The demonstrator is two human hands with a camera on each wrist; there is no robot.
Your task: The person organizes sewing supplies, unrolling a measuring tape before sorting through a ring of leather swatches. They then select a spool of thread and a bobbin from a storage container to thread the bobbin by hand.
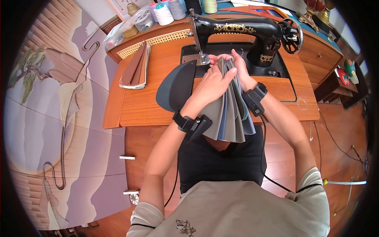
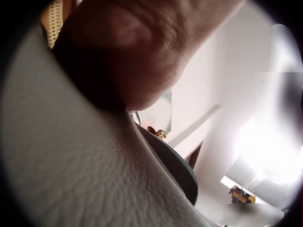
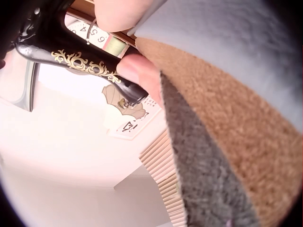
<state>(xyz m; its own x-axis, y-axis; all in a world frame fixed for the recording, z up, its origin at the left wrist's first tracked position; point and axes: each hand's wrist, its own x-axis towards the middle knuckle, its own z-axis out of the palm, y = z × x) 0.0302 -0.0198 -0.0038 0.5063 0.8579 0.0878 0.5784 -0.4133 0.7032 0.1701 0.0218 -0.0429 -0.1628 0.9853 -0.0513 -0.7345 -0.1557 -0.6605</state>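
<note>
Several wedge-shaped leather-like pieces [image 1: 229,122] in greys and blues hang in a fanned bundle over the table's front edge, narrow ends upward. My left hand [image 1: 213,85] holds the bundle near its narrow top, thumb along the front. From the other side my right hand [image 1: 242,71] grips the same top ends, its fingertips partly hidden behind them. The left wrist view has a grained pale grey face [image 2: 71,156] close up under the hand. Fuzzy brown [image 3: 227,123] and grey backings [image 3: 199,161] spread apart in the right wrist view.
A black sewing machine [image 1: 233,27] stands just beyond the hands. Dark rounded pieces [image 1: 175,87] lie on the wooden table [image 1: 158,114] at left, with a stack of brown wedges [image 1: 136,67] farther left. Thread spools [image 1: 164,15] line the back shelf.
</note>
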